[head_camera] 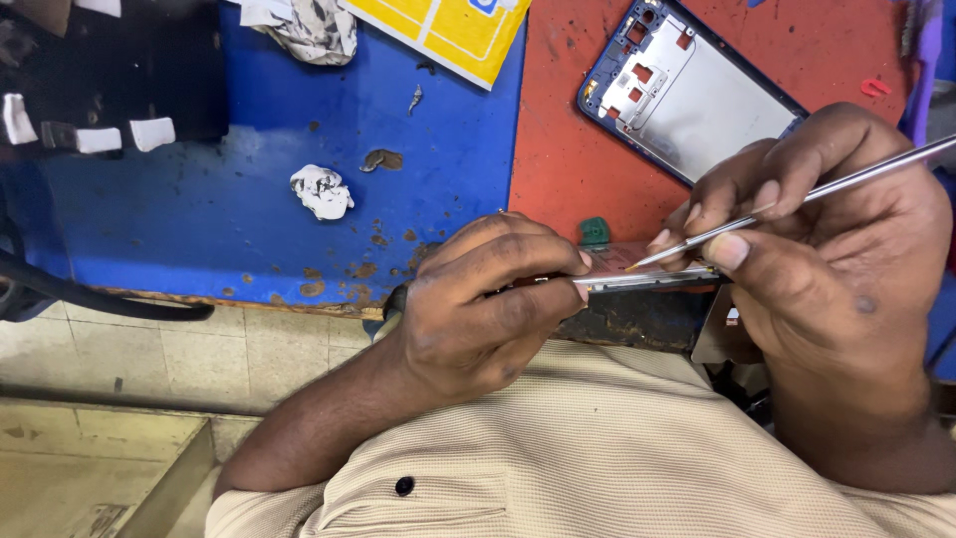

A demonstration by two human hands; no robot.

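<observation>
**Two hands work a thin panel at the worktop's near edge**

The left hand (478, 299) curls over a thin, flat panel (647, 280) seen edge-on, its fingers (528, 261) closed around the panel's left end, with the thumb below and the forefinger along the top. The panel lies level, right at the near edge of the worktop (229, 219), above a dark, worn block (627, 317) that sits on that edge.

The right hand (827, 239) grips a slim metal tool (797, 197) pen-fashion, thumb and first two fingers pinched shut on the shaft. The tool slants down from the right edge of the view, and its point meets the top face of the panel just beside the left hand's fingertips. The right thumb also presses against the panel's right end.

Further back, on the red mat (568, 149) covering the worktop's right part, lies a blue phone frame (697, 100) with its inner side up, well apart from the hands. A small green piece (595, 232) sits just behind the panel. On the blue part of the worktop lies a crumpled white wad (321, 191), and a yellow card (448, 30) rests at the far edge. The person's beige shirt (617, 448) fills the foreground.
</observation>
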